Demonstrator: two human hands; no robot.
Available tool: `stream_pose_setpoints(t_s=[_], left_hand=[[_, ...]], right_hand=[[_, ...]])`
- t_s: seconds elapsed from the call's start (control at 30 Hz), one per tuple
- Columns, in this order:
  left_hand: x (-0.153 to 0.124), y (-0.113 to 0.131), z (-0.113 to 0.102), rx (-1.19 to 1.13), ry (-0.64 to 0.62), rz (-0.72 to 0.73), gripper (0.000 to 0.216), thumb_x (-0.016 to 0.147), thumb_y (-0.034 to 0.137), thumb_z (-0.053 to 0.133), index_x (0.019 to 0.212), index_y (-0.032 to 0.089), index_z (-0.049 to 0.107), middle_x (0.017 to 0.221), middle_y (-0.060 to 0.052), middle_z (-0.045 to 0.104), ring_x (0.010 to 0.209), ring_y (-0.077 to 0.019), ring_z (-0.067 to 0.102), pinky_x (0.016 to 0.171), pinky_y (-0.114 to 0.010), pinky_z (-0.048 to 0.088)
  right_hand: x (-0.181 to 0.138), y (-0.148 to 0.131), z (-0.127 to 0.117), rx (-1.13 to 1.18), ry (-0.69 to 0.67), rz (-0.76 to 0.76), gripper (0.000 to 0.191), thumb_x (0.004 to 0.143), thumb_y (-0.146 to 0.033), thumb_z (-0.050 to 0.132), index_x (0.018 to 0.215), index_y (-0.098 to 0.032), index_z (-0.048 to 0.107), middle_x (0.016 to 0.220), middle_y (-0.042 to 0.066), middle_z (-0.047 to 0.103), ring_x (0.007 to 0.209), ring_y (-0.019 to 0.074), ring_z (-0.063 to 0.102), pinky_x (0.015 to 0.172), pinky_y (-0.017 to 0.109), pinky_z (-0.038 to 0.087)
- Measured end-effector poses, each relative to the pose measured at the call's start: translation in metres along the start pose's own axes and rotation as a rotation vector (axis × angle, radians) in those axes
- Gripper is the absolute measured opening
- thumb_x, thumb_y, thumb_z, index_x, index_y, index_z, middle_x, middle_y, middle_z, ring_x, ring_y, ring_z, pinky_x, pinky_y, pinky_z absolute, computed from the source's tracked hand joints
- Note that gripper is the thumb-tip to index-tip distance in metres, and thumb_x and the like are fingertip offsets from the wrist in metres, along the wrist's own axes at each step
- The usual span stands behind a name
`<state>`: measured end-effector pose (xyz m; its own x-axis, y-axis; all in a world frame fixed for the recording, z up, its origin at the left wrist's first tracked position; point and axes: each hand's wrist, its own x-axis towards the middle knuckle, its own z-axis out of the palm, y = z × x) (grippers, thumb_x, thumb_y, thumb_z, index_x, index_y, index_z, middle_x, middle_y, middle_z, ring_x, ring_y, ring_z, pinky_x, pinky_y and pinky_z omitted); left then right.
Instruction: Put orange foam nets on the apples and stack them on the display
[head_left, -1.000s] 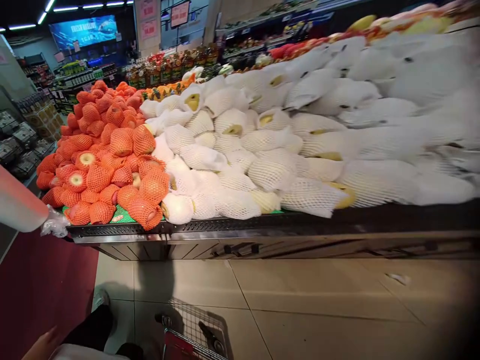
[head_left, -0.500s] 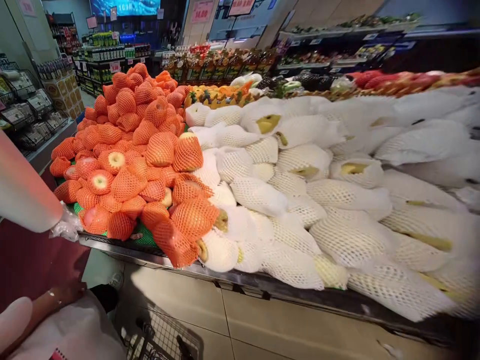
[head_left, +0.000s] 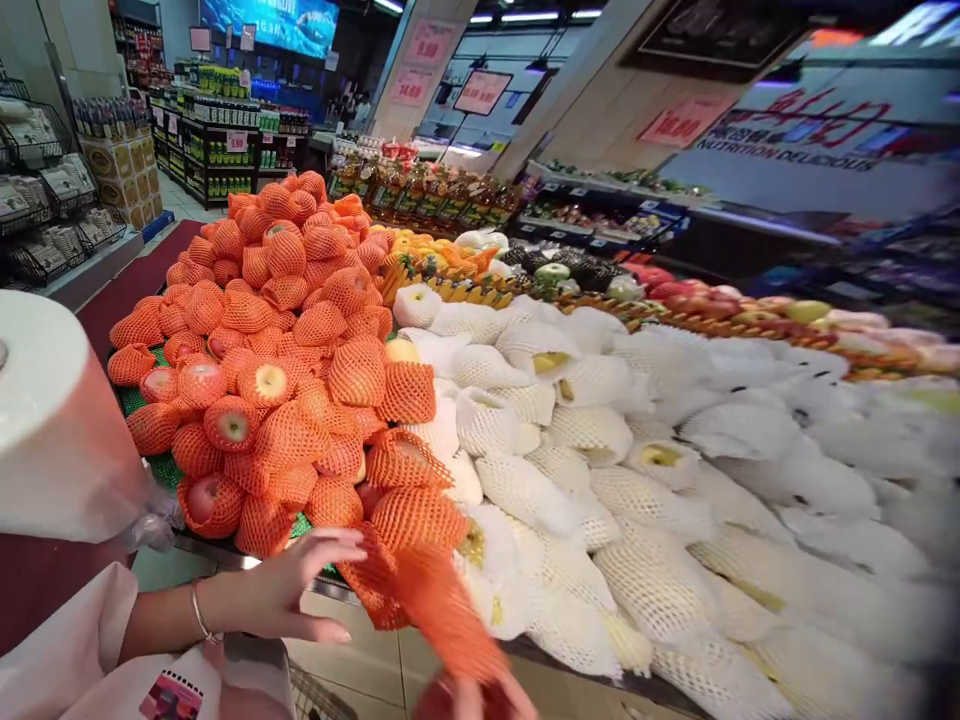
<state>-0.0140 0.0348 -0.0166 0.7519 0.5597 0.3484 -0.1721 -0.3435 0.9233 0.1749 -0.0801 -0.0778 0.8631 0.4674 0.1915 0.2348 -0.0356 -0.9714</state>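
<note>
- The right hand (head_left: 480, 700) sits at the near edge, holding a red apple (head_left: 439, 700). The apple's orange net sleeve (head_left: 442, 610) is half pulled off.
- The left hand (head_left: 289, 595) is spread wide, fingers near the orange nets, holding nothing.
- A big bag roll (head_left: 56, 420) stands at the left.
- The fruit stand (head_left: 225, 550) holds apples in orange nets (head_left: 277, 330) and fruit in white nets (head_left: 600, 450).
- Far signs read "10.00" (head_left: 682, 125) and "NUTRITION DELICIOUS" (head_left: 780, 152).
</note>
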Motion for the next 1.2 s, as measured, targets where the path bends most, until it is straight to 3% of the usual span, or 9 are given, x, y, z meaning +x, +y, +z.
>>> stream_pose_setpoints(t_s=[0.1,0.27,0.4,0.47,0.57,0.73,0.9,0.97,1.2], left_hand=[[0.007,0.001,-0.012,0.088,0.205,-0.006,0.071,0.084,0.032,0.075,0.148,0.025,0.045,0.15,-0.017,0.049,0.141,-0.0331,0.046,0.116,-0.05,0.041],[0.009,-0.003,-0.016,0.233,0.469,-0.095,0.043,0.095,0.027,0.058,0.138,0.03,0.057,0.125,-0.009,0.064,0.122,-0.0268,0.057,0.111,-0.047,0.043],[0.012,0.006,-0.015,0.395,0.374,-0.071,0.039,0.097,0.025,0.054,0.132,0.036,0.064,0.106,-0.007,0.062,0.107,-0.0251,0.057,0.103,-0.045,0.046],[0.01,0.007,-0.014,0.411,0.381,-0.117,0.041,0.096,0.024,0.054,0.134,0.037,0.063,0.105,-0.007,0.059,0.102,-0.0237,0.057,0.097,-0.04,0.05],[0.006,0.003,-0.013,0.349,0.484,-0.167,0.051,0.092,0.02,0.059,0.141,0.035,0.056,0.109,-0.007,0.056,0.104,-0.0237,0.056,0.097,-0.04,0.049],[0.005,-0.009,-0.01,0.117,0.823,-0.255,0.066,0.075,0.014,0.071,0.136,0.027,0.051,0.113,-0.004,0.057,0.104,-0.0229,0.057,0.095,-0.038,0.048],[0.005,-0.01,-0.012,-0.033,0.88,-0.337,0.055,0.055,0.014,0.085,0.098,0.023,0.053,0.094,0.001,0.056,0.086,-0.0182,0.057,0.078,-0.03,0.049],[0.003,-0.011,-0.013,-0.058,0.876,-0.319,0.056,0.056,0.017,0.086,0.1,0.024,0.052,0.094,0.002,0.057,0.086,-0.0186,0.058,0.078,-0.029,0.049],[-0.011,-0.021,-0.016,-0.115,0.841,-0.194,0.046,0.074,0.027,0.077,0.112,0.026,0.051,0.094,0.0,0.058,0.086,-0.0173,0.058,0.079,-0.028,0.049]], right_hand=[[0.001,-0.019,0.036,0.14,-0.257,-0.167,0.025,0.085,-0.045,0.071,0.095,-0.023,0.073,0.098,0.012,0.073,0.095,0.0289,0.068,0.089,0.049,0.055],[0.015,-0.05,0.076,0.14,-0.677,-0.154,0.041,0.088,-0.036,0.067,0.126,-0.022,0.068,0.122,0.012,0.07,0.111,0.0264,0.066,0.091,0.038,0.055],[0.036,-0.061,0.086,0.155,-0.808,-0.184,0.013,0.079,-0.032,0.074,0.088,-0.023,0.075,0.091,0.006,0.07,0.086,0.022,0.065,0.076,0.03,0.054],[0.042,-0.064,0.09,0.215,-0.812,-0.165,0.017,0.075,-0.031,0.076,0.065,-0.022,0.065,0.074,0.001,0.063,0.071,0.0181,0.058,0.066,0.026,0.05],[0.043,-0.064,0.095,0.297,-0.861,-0.056,0.019,0.07,-0.03,0.075,0.065,-0.021,0.06,0.071,0.0,0.059,0.066,0.0169,0.054,0.061,0.025,0.048],[0.037,-0.058,0.097,0.351,-1.148,0.131,0.023,0.068,-0.041,0.076,0.079,-0.023,0.065,0.075,0.002,0.062,0.065,0.0187,0.055,0.058,0.028,0.048],[0.03,-0.054,0.1,0.381,-1.137,0.227,0.031,0.075,-0.049,0.071,0.094,-0.025,0.067,0.085,0.003,0.066,0.076,0.0202,0.06,0.07,0.03,0.053],[0.028,-0.053,0.103,0.382,-1.131,0.255,0.032,0.075,-0.048,0.073,0.094,-0.023,0.068,0.088,0.004,0.067,0.081,0.0205,0.061,0.075,0.031,0.053],[0.022,-0.054,0.11,0.52,-1.068,0.439,0.033,0.07,-0.046,0.073,0.07,-0.022,0.05,0.067,-0.005,0.043,0.056,0.0117,0.037,0.051,0.024,0.037]])
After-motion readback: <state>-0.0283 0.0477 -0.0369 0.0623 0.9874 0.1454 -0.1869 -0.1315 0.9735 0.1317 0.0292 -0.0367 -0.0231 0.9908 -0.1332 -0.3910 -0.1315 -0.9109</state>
